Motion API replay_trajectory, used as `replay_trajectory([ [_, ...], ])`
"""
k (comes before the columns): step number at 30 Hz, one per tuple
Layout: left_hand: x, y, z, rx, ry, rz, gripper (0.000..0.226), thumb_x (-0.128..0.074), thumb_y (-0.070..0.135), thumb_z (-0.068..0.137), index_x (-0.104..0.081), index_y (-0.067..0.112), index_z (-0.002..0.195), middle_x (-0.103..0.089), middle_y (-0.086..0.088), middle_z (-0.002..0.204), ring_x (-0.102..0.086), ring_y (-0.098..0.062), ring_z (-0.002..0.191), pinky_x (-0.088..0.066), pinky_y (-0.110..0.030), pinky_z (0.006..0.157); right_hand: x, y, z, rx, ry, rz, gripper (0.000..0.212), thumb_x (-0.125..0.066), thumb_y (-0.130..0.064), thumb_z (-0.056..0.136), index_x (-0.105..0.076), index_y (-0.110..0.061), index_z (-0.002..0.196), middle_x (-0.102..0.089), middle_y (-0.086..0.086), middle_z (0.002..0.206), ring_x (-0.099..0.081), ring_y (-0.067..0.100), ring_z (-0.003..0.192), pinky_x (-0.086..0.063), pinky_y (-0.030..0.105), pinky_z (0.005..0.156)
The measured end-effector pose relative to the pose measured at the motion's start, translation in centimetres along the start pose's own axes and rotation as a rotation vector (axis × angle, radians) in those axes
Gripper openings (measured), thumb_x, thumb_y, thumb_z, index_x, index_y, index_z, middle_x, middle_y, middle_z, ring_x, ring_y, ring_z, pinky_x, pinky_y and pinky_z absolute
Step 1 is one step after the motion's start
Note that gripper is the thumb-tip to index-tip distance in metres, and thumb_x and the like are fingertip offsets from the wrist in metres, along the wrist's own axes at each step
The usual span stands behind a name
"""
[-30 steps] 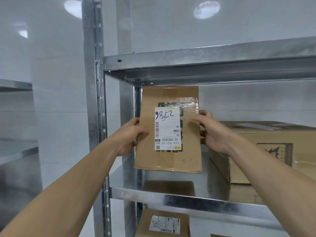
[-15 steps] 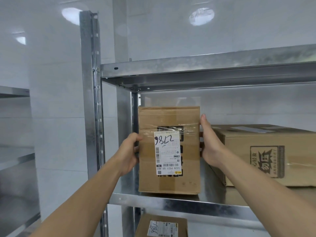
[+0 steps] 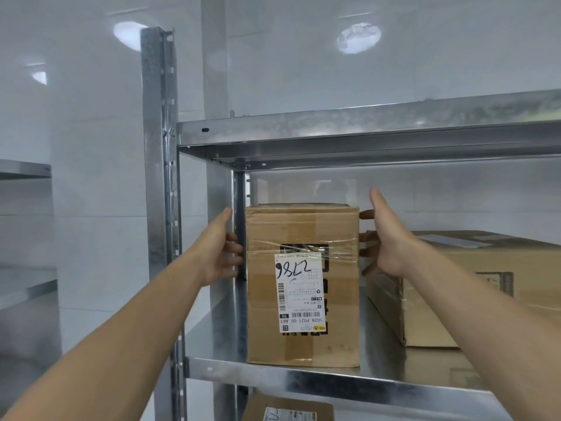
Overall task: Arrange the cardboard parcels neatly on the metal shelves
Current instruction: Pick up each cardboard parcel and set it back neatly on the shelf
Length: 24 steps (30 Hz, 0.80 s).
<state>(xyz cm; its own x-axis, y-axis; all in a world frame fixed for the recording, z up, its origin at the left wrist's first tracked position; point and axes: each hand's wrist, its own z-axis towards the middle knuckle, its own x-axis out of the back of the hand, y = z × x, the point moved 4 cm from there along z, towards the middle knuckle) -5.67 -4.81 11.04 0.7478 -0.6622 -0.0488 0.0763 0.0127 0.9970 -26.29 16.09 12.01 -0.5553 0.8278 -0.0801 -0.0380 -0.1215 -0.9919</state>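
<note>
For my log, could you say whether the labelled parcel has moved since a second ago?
Yes: the labelled parcel came down onto the shelf deck beside the upright.

This looks like a parcel storeroom. Galvanised steel shelving with slotted uprights stands against glossy white tiled walls, and taped cardboard parcels sit on it, one bearing a barcoded shipping label with a handwritten number. Another metal rack stands at left.

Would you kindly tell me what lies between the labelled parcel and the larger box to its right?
The head view shows the right hand reaching into that gap, with bare metal shelf below it.
</note>
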Motion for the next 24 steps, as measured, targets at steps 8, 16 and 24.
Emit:
replay_trajectory([
  [8,-2.4,5.6,1.0,0.046,-0.094,0.254,0.045,-0.057,0.054,0.097,-0.058,0.01,0.092,-0.062,-0.009,0.06,-0.066,-0.025,0.064,-0.057,-0.037,0.063,-2.1,-5.1,-0.2,-0.183,-0.091,-0.23,0.07,-0.065,-0.052,0.093,-0.039,-0.014,0.146,-0.054,0.026,0.134,-0.057,0.053,0.116,-0.051,0.075,0.072],
  [16,-3.3,6.3,2.4,0.039,-0.137,0.431,0.009,-0.064,0.02,0.096,-0.064,0.013,0.09,-0.069,-0.008,0.06,-0.071,-0.022,0.057,-0.061,-0.04,0.061,-2.4,-5.1,-0.3,-0.188,-0.105,-0.46,0.028,-0.076,-0.03,0.089,-0.065,-0.012,0.108,-0.059,0.025,0.12,-0.065,0.046,0.097,-0.059,0.064,0.065],
  [24,-3.4,6.4,3.6,0.029,-0.139,0.488,0.018,-0.055,0.012,0.099,-0.063,0.011,0.084,-0.067,-0.006,0.06,-0.068,-0.019,0.053,-0.06,-0.037,0.056,-3.1,-5.7,0.2,-0.16,-0.154,-0.588,0.022,-0.07,-0.02,0.093,-0.069,-0.006,0.111,-0.068,0.023,0.112,-0.071,0.042,0.092,-0.06,0.067,0.07],
])
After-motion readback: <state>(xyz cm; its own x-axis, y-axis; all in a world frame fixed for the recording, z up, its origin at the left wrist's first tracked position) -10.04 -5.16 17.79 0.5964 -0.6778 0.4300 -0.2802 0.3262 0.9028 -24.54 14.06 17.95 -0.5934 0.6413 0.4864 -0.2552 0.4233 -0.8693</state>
